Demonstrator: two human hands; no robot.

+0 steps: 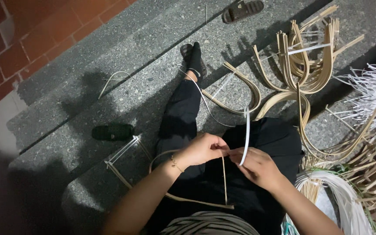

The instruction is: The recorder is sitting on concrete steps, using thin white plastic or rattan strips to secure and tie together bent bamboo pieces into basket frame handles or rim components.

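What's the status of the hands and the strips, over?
Left hand and right hand both pinching a white strip over the lap. Bent cane strip looped beneath them. Cane bundle lying apart on the stone step. Nothing between the hands.

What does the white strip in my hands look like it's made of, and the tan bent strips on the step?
White strip: likely plastic strapping, smooth, uniformly white, slightly glossy. Tan bent strips: probably split bamboo or rattan, matte, straw-coloured, holding a bent curve. Steps: speckled grey granite-like stone.
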